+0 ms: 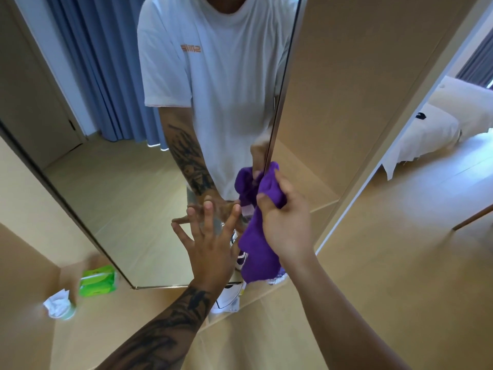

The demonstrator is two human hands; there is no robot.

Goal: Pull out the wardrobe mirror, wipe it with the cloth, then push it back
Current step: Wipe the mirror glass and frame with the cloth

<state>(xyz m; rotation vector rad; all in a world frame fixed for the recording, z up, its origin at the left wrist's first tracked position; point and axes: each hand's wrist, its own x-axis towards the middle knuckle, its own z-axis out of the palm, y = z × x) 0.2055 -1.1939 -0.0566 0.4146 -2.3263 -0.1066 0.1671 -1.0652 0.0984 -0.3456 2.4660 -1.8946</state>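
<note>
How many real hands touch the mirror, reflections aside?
1. The left hand has spread fingertips on the mirror near its lower edge. The right hand grips the cloth at the mirror's right edge; whether skin touches the mirror is hidden.

A light wooden shelf (112,324) at near left carries a green tissue pack (98,281), with crumpled white paper (56,303) just left of it.

Soft, even daylight, brightest at right; wide-angle bending at the edges, and the green packet (98,281) is blurred.
</note>
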